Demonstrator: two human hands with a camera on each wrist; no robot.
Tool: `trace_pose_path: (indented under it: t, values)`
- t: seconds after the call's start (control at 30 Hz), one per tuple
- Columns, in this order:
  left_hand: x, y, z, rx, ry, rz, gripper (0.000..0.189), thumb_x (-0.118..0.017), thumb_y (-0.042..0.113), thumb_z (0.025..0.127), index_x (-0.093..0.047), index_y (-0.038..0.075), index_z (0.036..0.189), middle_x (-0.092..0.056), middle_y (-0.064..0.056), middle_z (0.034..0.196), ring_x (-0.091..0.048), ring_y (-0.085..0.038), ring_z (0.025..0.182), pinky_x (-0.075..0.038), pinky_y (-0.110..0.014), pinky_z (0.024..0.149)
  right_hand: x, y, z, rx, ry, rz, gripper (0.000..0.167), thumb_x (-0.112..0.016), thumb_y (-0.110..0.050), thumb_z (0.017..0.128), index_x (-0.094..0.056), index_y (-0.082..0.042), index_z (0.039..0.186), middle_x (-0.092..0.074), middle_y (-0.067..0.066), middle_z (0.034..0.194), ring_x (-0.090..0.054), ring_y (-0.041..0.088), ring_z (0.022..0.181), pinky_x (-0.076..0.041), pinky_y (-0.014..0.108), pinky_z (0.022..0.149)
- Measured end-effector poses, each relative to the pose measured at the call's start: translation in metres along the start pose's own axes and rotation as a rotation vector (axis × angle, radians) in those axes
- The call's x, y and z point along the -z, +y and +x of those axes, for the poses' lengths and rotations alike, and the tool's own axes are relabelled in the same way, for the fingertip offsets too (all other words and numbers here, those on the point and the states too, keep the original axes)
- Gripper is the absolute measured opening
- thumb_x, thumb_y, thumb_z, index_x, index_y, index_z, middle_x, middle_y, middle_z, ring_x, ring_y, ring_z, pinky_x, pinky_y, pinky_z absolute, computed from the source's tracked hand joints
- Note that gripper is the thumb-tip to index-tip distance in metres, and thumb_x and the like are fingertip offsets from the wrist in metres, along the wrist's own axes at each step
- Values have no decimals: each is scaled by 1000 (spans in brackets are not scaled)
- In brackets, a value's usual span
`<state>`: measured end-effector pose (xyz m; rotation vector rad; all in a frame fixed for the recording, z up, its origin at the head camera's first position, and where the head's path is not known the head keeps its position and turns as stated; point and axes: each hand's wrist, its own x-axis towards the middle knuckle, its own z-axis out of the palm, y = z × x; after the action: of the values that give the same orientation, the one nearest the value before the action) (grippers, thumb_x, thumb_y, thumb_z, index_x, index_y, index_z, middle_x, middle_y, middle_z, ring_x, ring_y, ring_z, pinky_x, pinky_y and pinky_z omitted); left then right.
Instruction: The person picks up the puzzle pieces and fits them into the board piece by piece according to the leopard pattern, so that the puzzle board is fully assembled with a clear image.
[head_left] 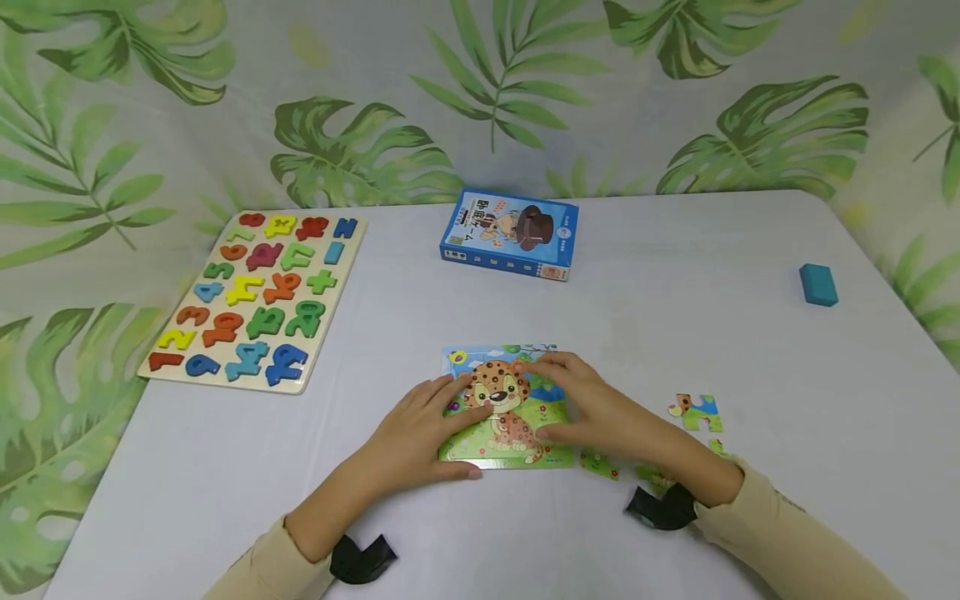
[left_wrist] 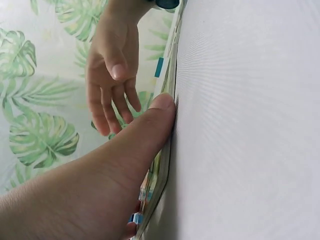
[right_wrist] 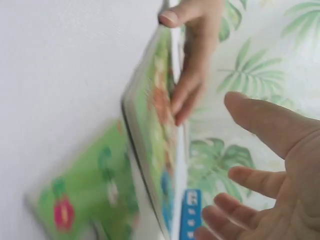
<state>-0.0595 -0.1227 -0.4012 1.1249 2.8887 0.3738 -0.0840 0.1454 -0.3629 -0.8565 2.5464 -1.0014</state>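
Note:
A leopard jigsaw puzzle (head_left: 510,425) lies on the white table, with blue sky at its back and green grass at its front. My left hand (head_left: 420,429) rests on its left side, fingers spread over the picture. The left thumb (left_wrist: 162,102) lies along the puzzle's front edge. My right hand (head_left: 600,408) hovers over the right side, its fingers apart and loosely bent, with nothing gripped in the right wrist view. Loose pieces lie right of the puzzle: a green piece (head_left: 600,465) close to its corner and another piece (head_left: 701,412) beyond my right forearm, which partly hides others.
A wooden number board (head_left: 258,300) with colourful numerals lies at the left. A blue box (head_left: 510,233) with a hat picture stands at the back, and a small teal block (head_left: 817,285) at the far right. Leaf-patterned cloth hangs behind the table (head_left: 675,317).

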Motion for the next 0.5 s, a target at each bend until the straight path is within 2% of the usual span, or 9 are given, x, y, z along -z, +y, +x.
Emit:
trace_pose_path:
  t: [0.17,0.3,0.4,0.5]
  values:
    - [-1,0,0,8,-8,-2,73,-49,70,74,-40,32,136,-20,-9,146,-20,-28,130,-18,-42,104,25,7,-28,48,174,-3,71,-74,-23,75,-38,-12,135,-32,8,136,-29,26,125,-35,49,93]
    - [-1,0,0,11,-17,-8,73,-49,69,74,-40,32,136,-19,-9,147,-19,-28,131,-17,-42,104,43,16,-54,50,315,-67,75,-77,-14,70,-39,-16,135,-37,2,134,-33,15,122,-33,28,97]
    - [-1,1,0,14,-17,-16,74,-49,69,74,-40,31,136,-19,-9,147,-18,-28,131,-17,-43,104,52,25,-70,28,376,-72,78,-78,-6,67,-40,-17,135,-40,-1,131,-33,6,118,-28,10,90]
    - [0,1,0,14,-14,-20,74,-49,69,74,-39,31,136,-19,-9,147,-19,-28,131,-17,-43,104,57,36,-85,-15,408,-49,79,-78,-2,66,-41,-16,134,-41,-2,130,-34,2,114,-27,8,85]
